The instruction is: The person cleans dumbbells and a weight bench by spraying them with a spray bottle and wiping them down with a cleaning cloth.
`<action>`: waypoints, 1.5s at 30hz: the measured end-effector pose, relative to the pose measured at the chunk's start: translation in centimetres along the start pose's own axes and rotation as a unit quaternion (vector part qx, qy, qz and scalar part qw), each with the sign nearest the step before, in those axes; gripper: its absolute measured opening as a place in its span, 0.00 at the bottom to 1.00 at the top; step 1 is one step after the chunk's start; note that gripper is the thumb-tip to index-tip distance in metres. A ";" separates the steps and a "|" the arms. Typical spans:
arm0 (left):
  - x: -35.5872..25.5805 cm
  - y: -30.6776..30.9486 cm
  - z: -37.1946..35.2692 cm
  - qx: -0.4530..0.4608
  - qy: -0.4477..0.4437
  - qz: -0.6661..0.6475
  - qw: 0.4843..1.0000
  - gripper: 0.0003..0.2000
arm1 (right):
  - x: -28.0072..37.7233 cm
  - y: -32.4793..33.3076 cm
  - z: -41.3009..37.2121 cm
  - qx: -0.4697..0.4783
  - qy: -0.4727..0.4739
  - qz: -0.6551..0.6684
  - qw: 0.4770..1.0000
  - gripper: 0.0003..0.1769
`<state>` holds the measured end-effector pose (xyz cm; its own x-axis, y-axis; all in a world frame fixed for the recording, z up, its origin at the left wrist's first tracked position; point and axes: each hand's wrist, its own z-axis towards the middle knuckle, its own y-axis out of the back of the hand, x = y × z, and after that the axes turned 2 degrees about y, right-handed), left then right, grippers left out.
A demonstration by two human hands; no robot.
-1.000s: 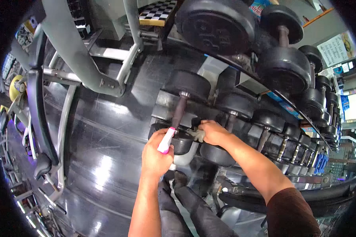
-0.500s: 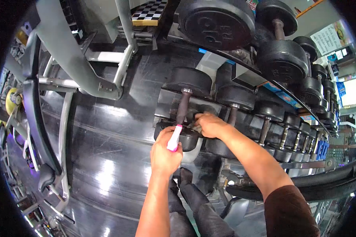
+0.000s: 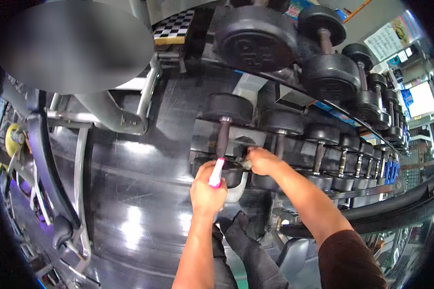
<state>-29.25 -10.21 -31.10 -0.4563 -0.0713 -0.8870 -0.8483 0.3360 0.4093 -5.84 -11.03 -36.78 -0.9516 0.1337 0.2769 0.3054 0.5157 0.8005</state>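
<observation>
Dark, glossy gym flooring [image 3: 130, 192] runs beneath racked black dumbbells, seen from above. A grey blurred oval hides the upper left. The left hand [image 3: 208, 190] is closed around a white-and-pink object [image 3: 217, 173]; its lower part is lost in the fist, so its full shape is unclear. The visible part is slim, its long axis slanting up and slightly right, towards the brown handle of the nearest dumbbell [image 3: 223, 137]. That dumbbell's lower head is partly covered by the left hand. Just right of this grip, the right hand [image 3: 263, 161] has its fingers closed on a pale cloth [image 3: 246, 164], fingertips hard to make out. Left of the grip is bare floor, with a padded bench [image 3: 50, 164] well beyond.
</observation>
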 end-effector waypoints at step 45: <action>-8.0 -20.2 -6.0 0.054 -0.156 0.114 0.980 0.07 | -16.5 -4.6 -8.1 -0.416 -0.124 0.180 0.883 0.26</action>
<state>-10.11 -22.04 -30.99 -0.5115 0.3029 -0.8041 -0.6927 0.4083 0.5944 8.77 -22.51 -40.71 -0.7346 0.3959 0.5510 0.4123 -0.3845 0.8259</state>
